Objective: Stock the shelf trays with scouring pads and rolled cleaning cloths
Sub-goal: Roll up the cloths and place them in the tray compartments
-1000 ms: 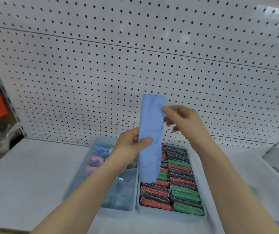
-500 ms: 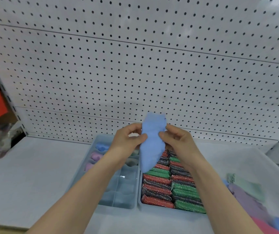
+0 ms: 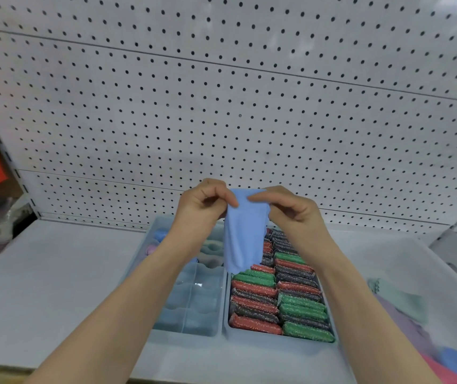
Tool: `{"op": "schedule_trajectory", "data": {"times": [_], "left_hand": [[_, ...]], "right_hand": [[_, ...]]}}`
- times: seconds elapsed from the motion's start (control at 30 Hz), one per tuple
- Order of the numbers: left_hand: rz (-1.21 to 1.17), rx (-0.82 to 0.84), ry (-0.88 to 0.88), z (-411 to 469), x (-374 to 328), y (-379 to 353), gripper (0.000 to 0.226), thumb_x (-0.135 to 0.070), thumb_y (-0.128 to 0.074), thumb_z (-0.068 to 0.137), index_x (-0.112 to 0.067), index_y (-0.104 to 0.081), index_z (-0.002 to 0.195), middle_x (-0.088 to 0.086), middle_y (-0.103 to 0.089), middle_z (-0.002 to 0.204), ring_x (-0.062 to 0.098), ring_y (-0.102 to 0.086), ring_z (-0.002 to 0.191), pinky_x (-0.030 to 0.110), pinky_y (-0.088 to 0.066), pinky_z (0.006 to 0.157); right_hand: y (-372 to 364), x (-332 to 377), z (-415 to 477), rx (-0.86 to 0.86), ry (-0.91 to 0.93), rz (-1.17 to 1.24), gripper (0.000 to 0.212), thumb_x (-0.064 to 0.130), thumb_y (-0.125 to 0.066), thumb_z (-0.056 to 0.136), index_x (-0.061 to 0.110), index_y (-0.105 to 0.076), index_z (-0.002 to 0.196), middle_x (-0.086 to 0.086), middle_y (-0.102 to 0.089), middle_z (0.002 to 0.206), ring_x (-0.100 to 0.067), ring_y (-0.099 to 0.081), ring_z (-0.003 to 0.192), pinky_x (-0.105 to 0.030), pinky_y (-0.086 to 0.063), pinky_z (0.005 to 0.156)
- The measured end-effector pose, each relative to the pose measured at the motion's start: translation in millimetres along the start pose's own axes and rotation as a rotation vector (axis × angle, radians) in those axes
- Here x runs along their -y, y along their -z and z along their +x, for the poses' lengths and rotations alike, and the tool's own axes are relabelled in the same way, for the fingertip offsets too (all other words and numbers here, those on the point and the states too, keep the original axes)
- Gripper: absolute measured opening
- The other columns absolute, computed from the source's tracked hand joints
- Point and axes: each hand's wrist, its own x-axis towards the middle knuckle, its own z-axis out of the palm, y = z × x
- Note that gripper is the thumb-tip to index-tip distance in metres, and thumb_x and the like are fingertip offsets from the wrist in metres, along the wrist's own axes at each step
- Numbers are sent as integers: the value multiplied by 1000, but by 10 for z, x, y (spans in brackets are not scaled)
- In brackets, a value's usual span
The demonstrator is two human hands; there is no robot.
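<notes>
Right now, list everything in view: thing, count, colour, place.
cloth: one, light blue, held up over the trays.
scouring pads: many, red, green and dark grey, in rows in the right tray.
right tray: one, pale grey, on the shelf.
divided tray: one, pale blue, beside it on the left.
rolled cloths: a few, blue, pink, pale green, in the divided tray's far compartments.
flat cloths: several, green, purple, pink, blue, in the clear bin.
clear bin: one, see-through, far right.
shelf: one, white, under everything.
pegboard: one, white, behind.
left hand: bare, pinches the cloth's top.
right hand: bare, pinches the cloth's top.
</notes>
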Motion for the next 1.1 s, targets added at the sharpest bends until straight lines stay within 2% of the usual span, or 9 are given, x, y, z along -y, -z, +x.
{"op": "schedule_trajectory", "data": {"times": [0.13,0.27,0.37,0.47,0.6,0.7,0.8,0.97,1.1], "left_hand": [[-122,8,51,7,-32,-26,40,11,-49,90,-21,-72,84,1,-60,95,16,-60,82,27,-53,77],[-181,163,331,-61,39,-3,27,-21,-54,96,-10,-64,119,6,-70,113,26,-66,99,36,-54,89],[-27,297,414,-190,144,18,39,-33,-66,87,-10,-63,119,11,-72,112,27,-68,104,40,-55,91],[-72,236,439,-222,147,-7,36,-25,-66,84,-9,-64,116,14,-72,109,25,-70,97,33,-58,81],[-187,101,465,-180,83,-7,27,-10,-60,91,-1,-63,116,15,-74,101,22,-71,85,26,-60,69],[-288,29,495,-160,45,-2,30,-8,-58,91,4,-61,119,22,-70,111,26,-67,94,33,-56,85],[-412,-10,508,-165,25,-21,18,-3,-54,93,2,-61,109,14,-73,92,15,-70,75,23,-58,65],[-410,12,537,-169,19,-9,13,-6,-50,96,1,-61,96,9,-72,77,13,-68,64,19,-55,56],[-370,-43,577,-176,35,45,25,-13,-53,97,5,-58,114,13,-73,87,16,-71,68,23,-57,59]], "right_hand": [[-24,2,42,-102,-16,6,36,-19,-52,87,7,-76,81,-4,-65,88,-16,-57,79,-25,-45,67],[-22,-25,77,-218,-27,-34,48,-17,-51,88,21,-76,72,4,-65,88,-12,-56,77,-23,-40,64],[-2,-62,81,-271,-61,-43,44,-14,-50,90,19,-74,73,3,-67,96,-14,-60,84,-30,-46,69],[-18,-69,63,-242,-76,-108,41,-12,-48,93,19,-74,86,6,-63,109,-8,-60,101,-27,-50,77],[-84,-64,-76,-8,10,-343,54,-17,-58,84,23,-63,120,1,-38,139,0,-47,122,-15,-48,91],[-133,-104,-165,98,97,-591,73,-5,-76,77,31,-50,136,6,-21,153,4,-43,123,-12,-42,99],[-180,-133,-193,115,136,-751,86,10,-83,74,39,-38,141,13,-5,159,5,-34,129,-7,-38,95],[-212,-173,-191,13,236,-674,51,14,-79,79,26,-63,126,3,-29,154,-14,-42,130,-20,-45,94],[-170,-86,-188,-31,107,-468,22,11,-72,85,25,-75,101,4,-49,137,-10,-48,124,-14,-42,92]]}}
